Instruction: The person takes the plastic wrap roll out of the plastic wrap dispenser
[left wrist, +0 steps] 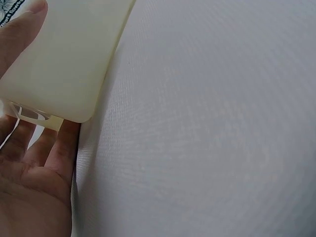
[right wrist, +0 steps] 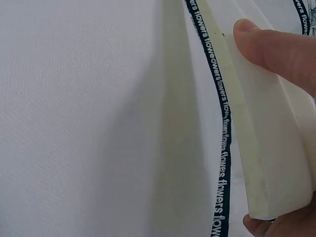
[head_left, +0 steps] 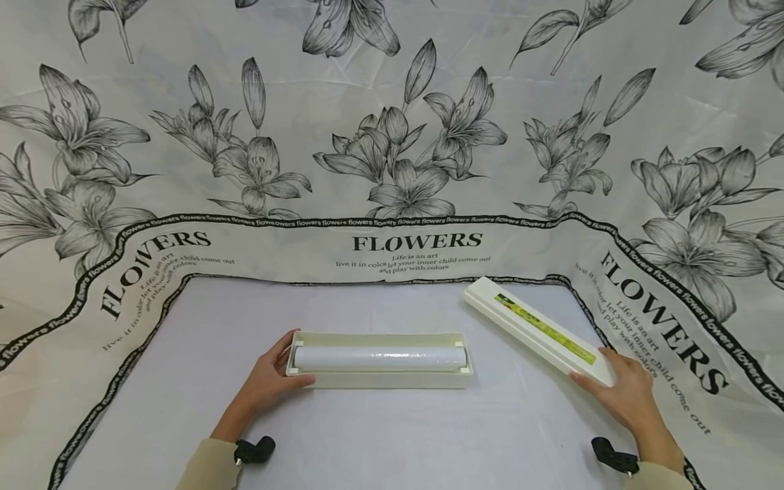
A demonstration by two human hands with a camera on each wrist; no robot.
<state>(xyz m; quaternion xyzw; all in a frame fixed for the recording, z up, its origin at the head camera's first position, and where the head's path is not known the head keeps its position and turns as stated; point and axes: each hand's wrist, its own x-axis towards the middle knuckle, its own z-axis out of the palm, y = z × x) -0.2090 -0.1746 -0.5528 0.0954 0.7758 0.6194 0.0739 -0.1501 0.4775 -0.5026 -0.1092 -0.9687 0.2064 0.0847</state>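
Note:
A long cream plastic box (head_left: 392,380) sits on the white cloth with its top off. Inside it lies a white, shiny roll of wrap (head_left: 380,357), running the box's length. My left hand (head_left: 269,374) grips the box's left end, thumb on the front wall and fingers behind the end. Off to the right, my right hand (head_left: 627,388) holds the box's lid (head_left: 533,333) by its near end, thumb on one long side. The lid slants away to the upper left and bears a green-yellow label (head_left: 545,328). In the right wrist view the lid (right wrist: 276,148) is raised above the cloth.
White cloth (head_left: 367,435) covers the work surface. A black-edged border printed "FLOWERS" (head_left: 416,242) runs along its back and sides, and a hanging cloth with drawn lilies (head_left: 410,184) rises behind. Black wrist mounts (head_left: 254,450) sit at both sleeves.

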